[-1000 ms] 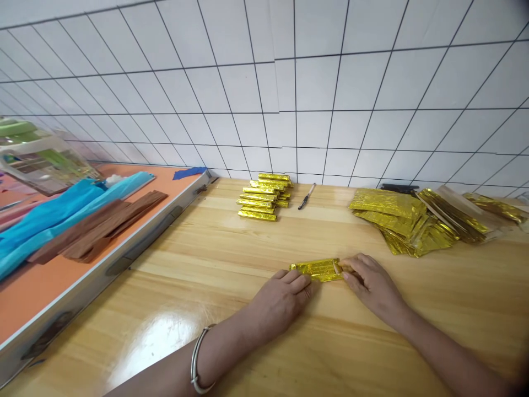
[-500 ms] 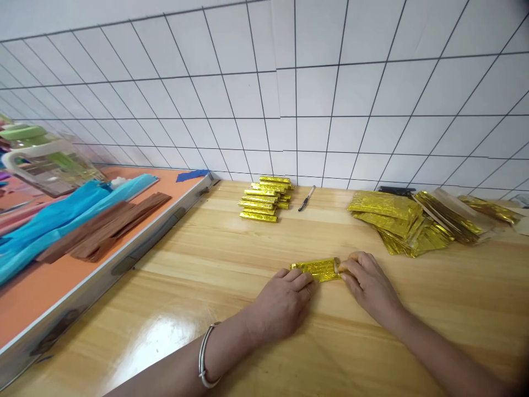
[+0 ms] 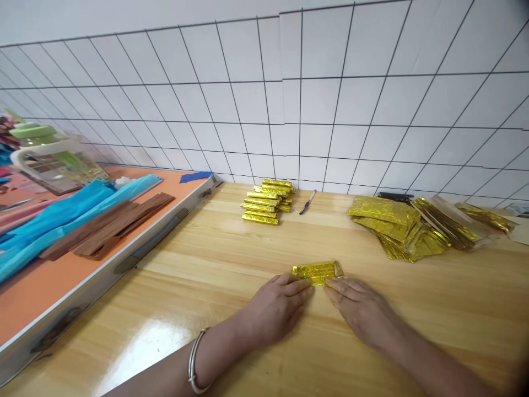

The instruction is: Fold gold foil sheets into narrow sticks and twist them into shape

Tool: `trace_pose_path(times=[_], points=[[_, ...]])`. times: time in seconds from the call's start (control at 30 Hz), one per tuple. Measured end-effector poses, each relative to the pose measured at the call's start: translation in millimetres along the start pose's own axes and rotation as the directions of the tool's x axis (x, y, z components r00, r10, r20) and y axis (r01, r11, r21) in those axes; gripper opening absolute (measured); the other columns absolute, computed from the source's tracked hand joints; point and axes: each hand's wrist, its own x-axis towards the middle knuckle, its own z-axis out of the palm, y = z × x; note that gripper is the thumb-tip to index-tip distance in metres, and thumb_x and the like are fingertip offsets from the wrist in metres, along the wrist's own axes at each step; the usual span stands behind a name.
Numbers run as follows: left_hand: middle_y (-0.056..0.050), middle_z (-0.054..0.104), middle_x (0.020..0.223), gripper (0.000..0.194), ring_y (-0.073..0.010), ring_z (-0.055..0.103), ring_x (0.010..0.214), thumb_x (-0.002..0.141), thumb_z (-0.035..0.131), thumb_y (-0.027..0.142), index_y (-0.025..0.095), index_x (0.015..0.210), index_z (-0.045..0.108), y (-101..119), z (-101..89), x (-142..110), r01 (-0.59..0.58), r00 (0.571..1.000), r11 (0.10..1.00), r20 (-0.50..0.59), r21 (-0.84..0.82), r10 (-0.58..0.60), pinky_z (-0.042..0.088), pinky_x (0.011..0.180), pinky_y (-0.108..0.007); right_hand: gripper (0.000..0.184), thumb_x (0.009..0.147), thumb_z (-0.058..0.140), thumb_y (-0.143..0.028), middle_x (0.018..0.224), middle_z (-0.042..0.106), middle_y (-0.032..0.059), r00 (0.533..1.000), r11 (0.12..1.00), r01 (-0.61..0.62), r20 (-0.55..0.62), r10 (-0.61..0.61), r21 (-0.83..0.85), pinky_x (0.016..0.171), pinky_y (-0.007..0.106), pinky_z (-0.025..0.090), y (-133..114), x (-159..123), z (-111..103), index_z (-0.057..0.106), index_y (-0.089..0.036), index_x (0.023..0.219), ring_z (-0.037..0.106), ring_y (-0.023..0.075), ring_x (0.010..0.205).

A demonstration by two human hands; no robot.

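Observation:
A flat folded piece of shiny gold foil paper (image 3: 316,270) lies on the wooden table in front of me, its short ends turned inward. My left hand (image 3: 281,306), with a silver bangle at the wrist, has its fingers together on the near left edge of the foil. At the near right edge, the fingers of my right hand (image 3: 359,309) are pressed together on the same foil. Both thumbs are mostly hidden beneath the hands. Farther back sits a stack of narrow folded gold foil bars (image 3: 264,203).
A pen (image 3: 308,202) lies beside the stack. At the right back is a pile of flat gold foil sheets (image 3: 388,218), with a black object (image 3: 395,197) behind. Left, an orange raised board (image 3: 136,220) carries blue and brown crepe paper strips (image 3: 111,229) and a green-lidded bottle (image 3: 53,154).
My right hand has moved from the foil's right end to its near edge, closer to my left hand. The foil's right end flap now shows. The view has shifted slightly.

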Motion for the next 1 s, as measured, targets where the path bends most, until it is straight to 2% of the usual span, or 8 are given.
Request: trace_pose_path(times=[0.1,0.2,0.4,0.53,0.67,0.77,0.9,1.0], points=[[-0.004,0.055,0.125,0.035,-0.0185,0.053,0.106,0.092,0.037,0.018,0.020,0.125,0.048,-8,-3.8,-1,-0.027,1.000,0.994,0.004,-0.103,0.028,0.039,0.093,-0.035,0.036,0.086,0.042,-0.006,0.117,0.063,0.0071,0.999,0.998,0.025,-0.050,-0.022,0.065,0.095,0.033,0.046,10,-1,-6,0.060,-0.015,0.115,0.056,0.0169,0.107],[-0.002,0.057,0.124,0.033,-0.0176,0.054,0.105,0.093,0.038,0.018,0.023,0.122,0.052,-13,-6.4,0,-0.019,1.000,0.990,0.003,-0.139,0.019,0.040,0.094,-0.034,0.034,0.085,0.044,-0.005,0.114,0.064,0.0086,0.994,0.999,0.011,-0.108,-0.007,0.036,0.095,0.033,0.046,13,-4,-6,0.061,-0.014,0.114,0.057,0.0177,0.107],[-0.002,0.056,0.125,0.035,-0.0205,0.052,0.107,0.090,0.043,0.019,0.024,0.124,0.050,-12,-3.4,-1,0.013,1.000,0.999,0.022,-0.045,-0.012,0.040,0.092,-0.036,0.035,0.083,0.044,-0.004,0.110,0.067,0.0083,0.989,0.999,-0.038,-0.143,0.034,-0.024,0.093,0.033,0.047,8,-4,-4,0.064,-0.015,0.109,0.060,0.0183,0.101],[-0.003,0.055,0.126,0.032,-0.0217,0.049,0.112,0.090,0.044,0.019,0.022,0.122,0.050,-10,-0.7,-2,0.009,1.000,0.999,-0.018,0.048,-0.008,0.038,0.092,-0.038,0.029,0.085,0.043,-0.009,0.103,0.069,0.0087,0.990,0.996,-0.079,-0.116,0.075,-0.028,0.086,0.036,0.049,-13,-3,-12,0.067,-0.015,0.101,0.063,0.0207,0.093],[-0.005,0.057,0.122,0.027,-0.0233,0.045,0.116,0.088,0.046,0.017,0.019,0.114,0.053,-10,-1.7,1,0.077,0.995,0.994,-0.065,0.075,-0.072,0.037,0.093,-0.039,0.026,0.085,0.046,-0.015,0.095,0.071,0.0031,0.988,0.984,-0.081,-0.120,0.101,0.161,0.080,0.029,0.050,-44,0,-20,0.066,-0.020,0.100,0.064,0.0161,0.085],[-0.007,0.062,0.107,0.018,-0.0215,0.052,0.104,0.089,0.044,0.020,0.018,0.103,0.055,-6,-1.7,7,0.180,0.981,0.983,-0.081,0.044,-0.176,0.041,0.089,-0.037,0.024,0.083,0.050,-0.019,0.097,0.071,0.0011,0.988,0.961,-0.075,-0.114,0.108,0.265,0.082,0.027,0.050,-59,5,-25,0.066,-0.023,0.100,0.064,0.0151,0.088],[-0.006,0.060,0.093,0.014,-0.0215,0.055,0.091,0.087,0.049,0.032,0.018,0.088,0.053,4,2.4,17,0.267,0.962,0.961,-0.070,0.069,-0.263,0.045,0.083,-0.037,0.022,0.084,0.052,-0.021,0.096,0.071,0.0009,0.996,0.940,-0.011,-0.080,0.040,0.340,0.080,0.024,0.051,-62,11,-32,0.067,-0.023,0.099,0.065,0.0147,0.086],[-0.007,0.059,0.097,0.016,-0.0217,0.055,0.096,0.086,0.052,0.033,0.018,0.089,0.052,5,4.9,23,0.234,0.971,0.970,-0.071,0.065,-0.229,0.044,0.086,-0.037,0.020,0.087,0.050,-0.021,0.094,0.072,-0.0007,0.999,0.897,0.040,-0.042,-0.024,0.440,0.077,0.020,0.052,-55,13,-36,0.067,-0.024,0.097,0.066,0.0121,0.083]])
